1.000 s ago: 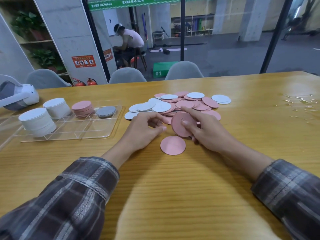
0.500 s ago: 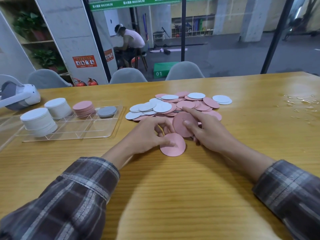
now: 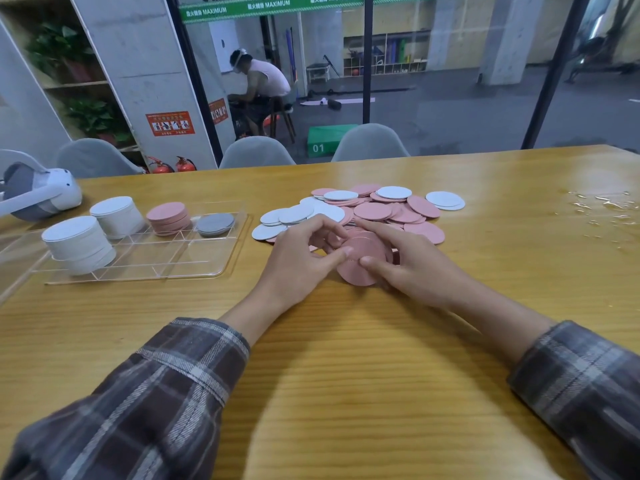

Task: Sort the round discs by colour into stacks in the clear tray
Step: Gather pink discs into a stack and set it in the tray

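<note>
A small pink bundle of discs is being gripped from both sides at the near edge of the loose pile. The left hand is curled onto its left rim, thumb in front and fingers behind. The right hand is clasped on the right rim, with its thumb pressed to the front face. The two-sided hold appears meant to square several thin discs into one block, so that they can be carried across together rather than singly.

The bundle is held tilted up on edge, its flat face turned back toward the person and its lower rim down by the tabletop. Whether it actually touches cannot be told. Being round, it has no long axis, and only the face direction matters.

Well to the left, the clear tray is seen with its stacks along the far compartments. These are two tall white stacks, a shorter pink stack and a low grey stack. The near compartments are left unfilled. Pink and white discs lie mixed in the pile, so plenty of sorting is judged to remain. The bundle looks destined for the pink stack.
</note>
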### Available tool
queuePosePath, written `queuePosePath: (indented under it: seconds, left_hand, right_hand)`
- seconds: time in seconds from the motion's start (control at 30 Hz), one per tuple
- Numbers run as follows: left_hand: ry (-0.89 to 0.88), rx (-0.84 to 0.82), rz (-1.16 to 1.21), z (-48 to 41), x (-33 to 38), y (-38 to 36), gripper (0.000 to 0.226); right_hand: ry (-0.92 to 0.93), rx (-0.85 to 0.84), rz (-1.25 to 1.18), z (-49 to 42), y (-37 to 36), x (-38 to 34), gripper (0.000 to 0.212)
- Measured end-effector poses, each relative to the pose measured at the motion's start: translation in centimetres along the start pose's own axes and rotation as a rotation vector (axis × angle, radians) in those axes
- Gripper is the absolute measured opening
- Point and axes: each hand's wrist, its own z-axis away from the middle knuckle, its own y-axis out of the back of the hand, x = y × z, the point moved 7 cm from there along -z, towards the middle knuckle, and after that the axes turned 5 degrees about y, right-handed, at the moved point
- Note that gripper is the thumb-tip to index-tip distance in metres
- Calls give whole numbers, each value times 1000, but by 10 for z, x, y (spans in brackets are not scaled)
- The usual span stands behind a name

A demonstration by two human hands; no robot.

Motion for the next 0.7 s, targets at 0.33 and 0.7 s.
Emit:
queuePosePath:
  seconds: [0.33, 0.7]
  left_hand:
    - [170, -91, -604, -5, -46, 20, 42]
    - [0, -149, -503, 2, -19, 9, 13]
  right_hand:
    - [-79, 86, 31, 1, 10, 6, 57]
    - [-133, 139, 38, 2, 15, 8, 56]
